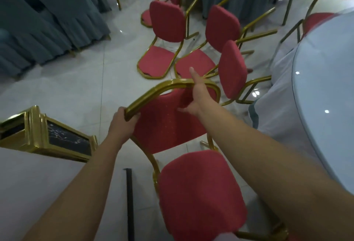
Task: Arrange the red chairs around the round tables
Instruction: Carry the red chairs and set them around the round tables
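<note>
A red chair [199, 189] with a gold metal frame stands right in front of me, its seat toward me. My left hand [122, 122] grips the left corner of its backrest frame. My right hand [195, 97] holds the top of the backrest, fingers wrapped over the red padding and index finger pointing forward. The round table [329, 95], under a pale glass top and white cloth, lies at the right. Several more red chairs [166, 35] stand in a loose cluster on the floor ahead.
A gold-and-black pillar base [57, 137] juts in at the left. A black bar [129, 202] lies on the white tile floor beside the chair. Grey-green draped tables [42, 20] fill the far left. More chairs stand at the back and far right.
</note>
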Tool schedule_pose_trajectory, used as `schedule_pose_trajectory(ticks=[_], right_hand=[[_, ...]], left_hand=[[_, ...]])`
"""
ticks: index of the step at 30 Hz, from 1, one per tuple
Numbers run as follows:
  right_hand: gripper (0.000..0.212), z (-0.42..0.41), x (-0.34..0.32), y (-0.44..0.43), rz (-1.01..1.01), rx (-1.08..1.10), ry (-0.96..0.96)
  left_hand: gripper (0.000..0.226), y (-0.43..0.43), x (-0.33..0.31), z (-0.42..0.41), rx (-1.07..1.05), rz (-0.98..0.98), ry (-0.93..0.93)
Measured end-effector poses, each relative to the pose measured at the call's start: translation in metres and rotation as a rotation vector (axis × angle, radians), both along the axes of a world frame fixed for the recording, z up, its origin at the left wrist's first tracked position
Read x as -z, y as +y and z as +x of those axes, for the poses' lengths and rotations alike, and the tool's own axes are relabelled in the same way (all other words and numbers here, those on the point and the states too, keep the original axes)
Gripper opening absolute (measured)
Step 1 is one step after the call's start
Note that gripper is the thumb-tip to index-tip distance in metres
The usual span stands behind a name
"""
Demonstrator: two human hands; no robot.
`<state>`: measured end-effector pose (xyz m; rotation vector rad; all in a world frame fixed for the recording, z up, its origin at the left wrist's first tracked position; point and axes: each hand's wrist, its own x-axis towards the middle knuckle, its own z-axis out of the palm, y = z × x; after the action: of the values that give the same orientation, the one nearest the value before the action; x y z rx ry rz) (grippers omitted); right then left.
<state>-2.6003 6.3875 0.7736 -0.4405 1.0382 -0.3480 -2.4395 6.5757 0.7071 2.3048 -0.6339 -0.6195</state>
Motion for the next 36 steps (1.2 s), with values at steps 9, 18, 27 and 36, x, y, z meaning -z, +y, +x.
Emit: schedule_pose_trajectory(ticks=[9, 18, 27, 36], right_hand=[[0.150, 0.035, 0.037, -0.065, -0.027, 0.205, 0.457], [0.147, 0.048, 0.030, -0.087, -0.021, 0.204, 0.415], [0.150, 0.081, 0.031, -0.113, -0.020, 0.443, 0.347], [0.137, 0.095, 0.033, -0.116, -0.079, 0.504, 0.249]], left_hand=[[0.026, -0.077, 0.024, -0.003, 0.066, 0.026, -0.006], [0.023, -0.102, 0.020, 0.015, 0.106, 0.091, -0.035], [0.034, -0.133, 0.023, 0.061, 0.305, 0.139, -0.310], [0.025, -0.104, 0.013, 0.085, 0.663, 0.060, -0.136]])
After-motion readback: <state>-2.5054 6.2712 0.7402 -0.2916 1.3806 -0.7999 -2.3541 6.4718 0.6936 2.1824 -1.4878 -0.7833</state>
